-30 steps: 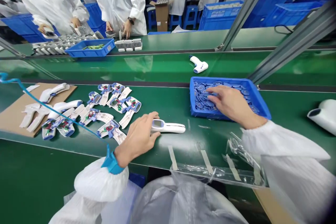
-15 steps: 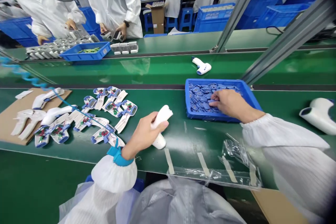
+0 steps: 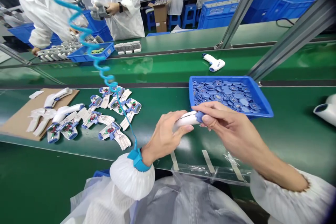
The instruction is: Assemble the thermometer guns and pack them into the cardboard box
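In front of me my left hand (image 3: 168,131) is closed around a white thermometer-gun housing (image 3: 186,120), which lies sideways with a dark seam line facing up. My right hand (image 3: 225,126) pinches a small blue cap (image 3: 200,116) against the housing's right end; whether it is seated I cannot tell. Just behind my right hand stands a blue tray (image 3: 266,112) with many similar blue caps (image 3: 223,92). On the left lie several opened thermometer halves (image 3: 111,131) with wires and circuit parts. A blue wrist strap (image 3: 140,160) with a coiled cord (image 3: 98,64) is on my left wrist.
A cardboard sheet (image 3: 15,122) with white housings lies at the far left. An assembled thermometer gun (image 3: 215,63) rests on the green belt, another white one (image 3: 327,112) at the right edge. Tape strips (image 3: 208,161) mark the front edge. Co-workers stand across the line.
My right hand has left the tray with a blue cap and come to the housing. My left hand has moved right and turned the housing sideways.
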Available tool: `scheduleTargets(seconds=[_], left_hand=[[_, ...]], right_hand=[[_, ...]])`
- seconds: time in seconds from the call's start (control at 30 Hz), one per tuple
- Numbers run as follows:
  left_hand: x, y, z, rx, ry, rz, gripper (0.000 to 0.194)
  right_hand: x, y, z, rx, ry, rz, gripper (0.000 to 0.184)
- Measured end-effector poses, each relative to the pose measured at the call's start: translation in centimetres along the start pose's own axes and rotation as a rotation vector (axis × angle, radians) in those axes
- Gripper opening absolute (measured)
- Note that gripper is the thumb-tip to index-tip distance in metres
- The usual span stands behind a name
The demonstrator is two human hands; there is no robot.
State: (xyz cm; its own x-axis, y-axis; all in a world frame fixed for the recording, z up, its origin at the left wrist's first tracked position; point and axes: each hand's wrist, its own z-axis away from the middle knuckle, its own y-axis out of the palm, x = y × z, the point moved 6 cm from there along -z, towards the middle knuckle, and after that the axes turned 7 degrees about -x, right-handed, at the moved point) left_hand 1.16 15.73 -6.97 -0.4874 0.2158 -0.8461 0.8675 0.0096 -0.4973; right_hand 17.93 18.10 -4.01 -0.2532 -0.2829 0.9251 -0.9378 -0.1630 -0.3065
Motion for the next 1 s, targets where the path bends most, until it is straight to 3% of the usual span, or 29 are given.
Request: scheduleTargets(seconds=[0.27, 0.47, 0.6, 0.8, 1.0], left_hand=[[0.7, 0.1, 0.5, 0.032, -0.077, 0.102, 0.036], [0.5, 0.3, 0.4, 0.059, 0.028, 0.02, 0.042], [0.7, 0.8, 0.8, -0.004, 0.07, -0.061, 0.034], [1.2, 1.3, 1.0, -0.011, 0.059, -0.069, 0.034], [1.5, 1.5, 1.1, 0.008, -0.012, 0.082, 0.038]], right_hand=[[-0.4, -0.2, -0.1, -0.006, -0.01, 0.128, 0.03], [-0.1, 0.8, 0.6, 0.021, -0.286, 0.337, 0.039], [-0.7, 1.8, 1.3, -0.022, -0.401, 0.52, 0.037], [-0.9, 2.4, 1.7, -0.069, -0.405, 0.565, 0.042], [-0.9, 2.0, 1.6, -0.06, -0.353, 0.509, 0.04]])
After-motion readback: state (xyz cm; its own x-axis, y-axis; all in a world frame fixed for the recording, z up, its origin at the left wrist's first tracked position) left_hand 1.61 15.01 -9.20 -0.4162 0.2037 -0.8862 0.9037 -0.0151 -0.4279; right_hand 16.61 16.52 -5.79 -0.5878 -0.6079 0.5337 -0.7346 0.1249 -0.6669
